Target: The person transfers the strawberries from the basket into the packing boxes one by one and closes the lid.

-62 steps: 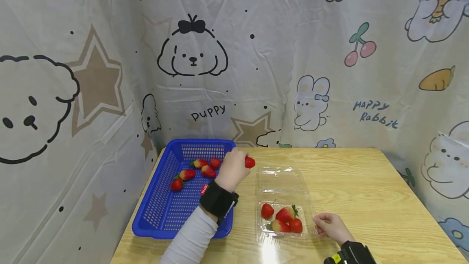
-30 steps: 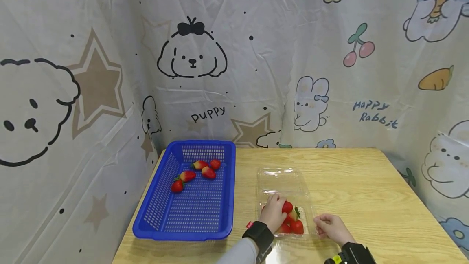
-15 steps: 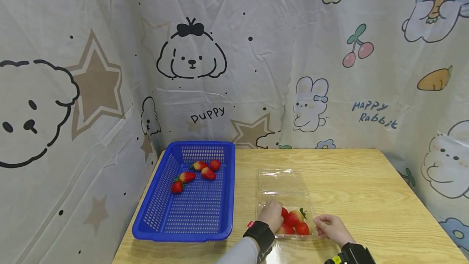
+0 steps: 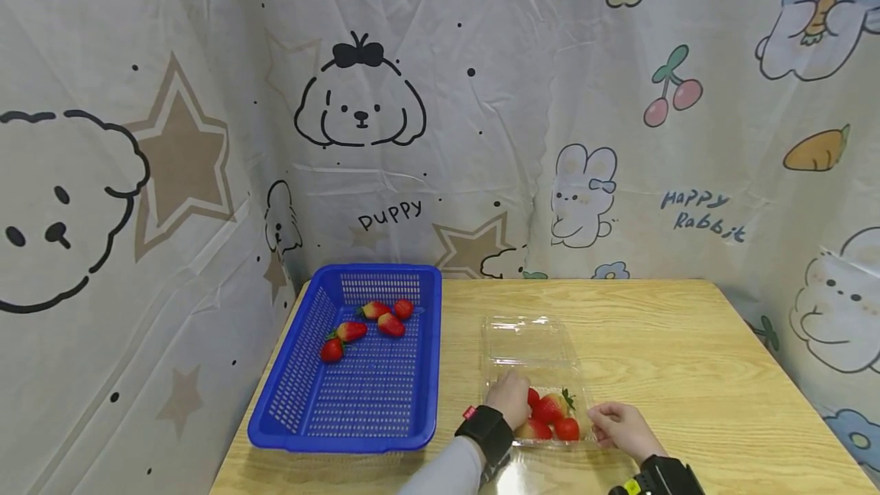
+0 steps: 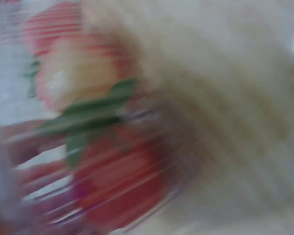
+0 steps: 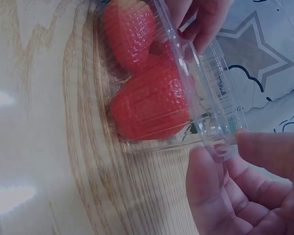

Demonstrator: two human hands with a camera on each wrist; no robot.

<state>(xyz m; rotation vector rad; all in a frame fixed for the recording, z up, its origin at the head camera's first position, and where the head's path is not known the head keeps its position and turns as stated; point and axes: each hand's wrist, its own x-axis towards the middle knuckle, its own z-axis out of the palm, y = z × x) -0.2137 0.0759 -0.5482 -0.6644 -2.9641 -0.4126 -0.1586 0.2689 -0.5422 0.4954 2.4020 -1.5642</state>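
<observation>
In the head view a clear plastic clamshell box [image 4: 529, 342] lies with its lid folded back, and several strawberries [image 4: 552, 408] sit in its near half. My left hand [image 4: 509, 399] reaches into that half at the left end; its fingers are around a strawberry [image 5: 120, 188], blurred through the plastic in the left wrist view. Most of its fingertips are hidden from above. My right hand [image 4: 624, 428] pinches the box's right rim between thumb and fingers, plain in the right wrist view, where the rim [image 6: 193, 88] crosses in front of the fruit.
A blue perforated basket [image 4: 429, 373] stands on the left of the wooden table [image 4: 653, 342], with several more strawberries [image 4: 391, 325] toward its back. A patterned cloth [image 4: 412, 174] hangs behind the table.
My left hand has carried a strawberry from beside the basket into the box. The fruit there has shifted slightly right. In the last half second little moved; my right hand stayed at the rim.
</observation>
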